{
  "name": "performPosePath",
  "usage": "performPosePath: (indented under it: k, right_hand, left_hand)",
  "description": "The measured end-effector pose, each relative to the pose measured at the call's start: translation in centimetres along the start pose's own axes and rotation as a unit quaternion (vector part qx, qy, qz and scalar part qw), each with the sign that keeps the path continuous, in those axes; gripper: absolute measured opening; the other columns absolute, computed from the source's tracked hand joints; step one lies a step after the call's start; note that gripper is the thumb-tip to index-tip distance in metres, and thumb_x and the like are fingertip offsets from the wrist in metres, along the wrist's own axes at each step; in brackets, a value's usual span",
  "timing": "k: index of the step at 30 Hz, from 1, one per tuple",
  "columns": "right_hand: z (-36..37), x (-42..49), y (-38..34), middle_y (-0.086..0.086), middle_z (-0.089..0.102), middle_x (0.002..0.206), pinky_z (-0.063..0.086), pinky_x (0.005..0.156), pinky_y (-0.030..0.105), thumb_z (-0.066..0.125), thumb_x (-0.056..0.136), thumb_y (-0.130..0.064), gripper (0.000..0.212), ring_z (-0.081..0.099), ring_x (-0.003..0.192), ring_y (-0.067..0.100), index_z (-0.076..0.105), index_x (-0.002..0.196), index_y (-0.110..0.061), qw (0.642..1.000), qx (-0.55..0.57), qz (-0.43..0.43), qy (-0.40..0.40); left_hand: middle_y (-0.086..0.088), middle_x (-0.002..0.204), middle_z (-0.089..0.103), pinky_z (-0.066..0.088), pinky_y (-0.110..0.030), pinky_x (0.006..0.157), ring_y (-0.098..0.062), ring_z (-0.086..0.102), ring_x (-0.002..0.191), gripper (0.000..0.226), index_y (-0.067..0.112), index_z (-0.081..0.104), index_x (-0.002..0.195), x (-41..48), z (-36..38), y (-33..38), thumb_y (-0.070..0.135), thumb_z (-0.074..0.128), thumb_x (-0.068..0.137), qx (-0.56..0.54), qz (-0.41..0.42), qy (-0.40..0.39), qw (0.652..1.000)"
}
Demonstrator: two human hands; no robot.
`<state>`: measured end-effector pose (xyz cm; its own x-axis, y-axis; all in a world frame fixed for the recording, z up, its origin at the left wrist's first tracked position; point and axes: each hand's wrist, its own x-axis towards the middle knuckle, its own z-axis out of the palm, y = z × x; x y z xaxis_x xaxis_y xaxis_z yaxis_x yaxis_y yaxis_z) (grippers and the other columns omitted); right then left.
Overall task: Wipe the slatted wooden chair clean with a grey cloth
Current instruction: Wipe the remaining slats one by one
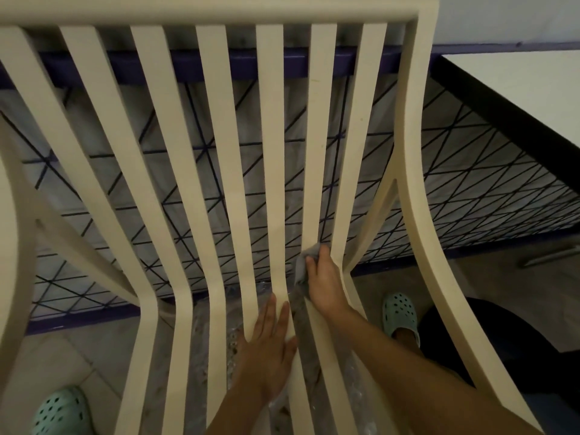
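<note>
Slatted wooden chair [219, 14]: left hand [270, 337] lies flat-fingered on one slat, seemingly bracing it; right hand [324, 279] clutches grey cloth [309, 254] against the next slat.

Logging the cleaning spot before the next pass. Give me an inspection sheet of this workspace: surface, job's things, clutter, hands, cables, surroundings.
Surface: tiled floor under the chair.
Job's things: cream slatted chair; grey cloth held against a slat low on the backrest, its tail hanging down a gap.
Clutter: what looks like clear plastic wrap beneath the slats.
Hands: right hand grips the cloth; left hand lies flat on the neighbouring slat.
Cables: nothing seen.
Surroundings: black wire mesh behind the chair; white tabletop to the right; mint clogs on the feet.
</note>
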<state>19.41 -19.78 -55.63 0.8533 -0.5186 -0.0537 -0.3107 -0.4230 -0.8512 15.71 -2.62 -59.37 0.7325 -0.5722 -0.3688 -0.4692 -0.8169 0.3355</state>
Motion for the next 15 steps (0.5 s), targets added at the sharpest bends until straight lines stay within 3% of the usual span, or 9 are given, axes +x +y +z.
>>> performPosePath:
  k: [2, 5, 9, 12, 15]
  right_hand:
    - [-0.9, 0.8, -1.9, -0.007, 0.057, 0.091, 0.039, 0.063, 0.005, 0.038, 0.103, -0.02, 0.011, 0.055, 0.081, -0.001, 0.042, 0.098, -0.03, 0.999, 0.02, -0.035, 0.017]
    - [-2.5, 2.2, -5.0, -0.006, 0.057, 0.099, 0.04, 0.071, 0.008, 0.037, 0.103, -0.028, 0.013, 0.057, 0.087, 0.003, 0.042, 0.113, -0.022, 0.997, 0.04, -0.064, 0.021]
    - [-4.6, 4.1, -9.1, -0.012, 0.055, 0.092, 0.038, 0.062, -0.002, 0.037, 0.103, -0.028, 0.007, 0.053, 0.081, -0.006, 0.041, 0.108, -0.023, 0.99, 0.074, -0.105, 0.054]
    - [-5.9, 5.2, -12.0, -0.006, 0.056, 0.095, 0.042, 0.063, 0.006, 0.037, 0.103, -0.027, 0.015, 0.054, 0.083, -0.001, 0.043, 0.112, -0.017, 0.985, 0.096, -0.126, 0.068]
    - [-7.4, 6.2, -14.8, -0.009, 0.056, 0.094, 0.041, 0.063, 0.003, 0.037, 0.103, -0.028, 0.02, 0.054, 0.083, -0.004, 0.045, 0.115, -0.014, 0.981, 0.109, -0.141, 0.077]
  left_hand:
    - [0.021, 0.142, -0.049, 0.009, -0.061, 0.116, -0.005, -0.033, 0.14, 0.063, 0.044, -0.038, 0.135, 0.3, 0.0, -0.2, 0.066, 0.003, 0.092, 0.001, -0.003, -0.011, 1.0]
    - [0.019, 0.143, -0.048, 0.009, -0.061, 0.116, -0.005, -0.033, 0.14, 0.065, 0.043, -0.038, 0.134, 0.3, -0.2, -0.2, 0.063, 0.01, 0.096, -0.001, -0.003, -0.026, 1.0]
    - [0.018, 0.147, -0.044, 0.009, -0.062, 0.115, -0.005, -0.032, 0.14, 0.066, 0.043, -0.036, 0.135, 0.1, -0.8, 0.2, 0.064, 0.013, 0.096, -0.019, -0.004, -0.041, 0.999]
    - [0.017, 0.147, -0.043, 0.011, -0.063, 0.115, -0.006, -0.03, 0.141, 0.066, 0.043, -0.036, 0.135, 0.0, -0.9, 0.3, 0.064, 0.013, 0.096, -0.016, -0.006, -0.052, 0.999]
    - [0.016, 0.145, -0.046, 0.013, -0.061, 0.116, -0.006, -0.03, 0.141, 0.068, 0.043, -0.038, 0.133, 0.1, -1.0, 0.3, 0.066, 0.013, 0.095, -0.005, -0.008, -0.046, 0.999]
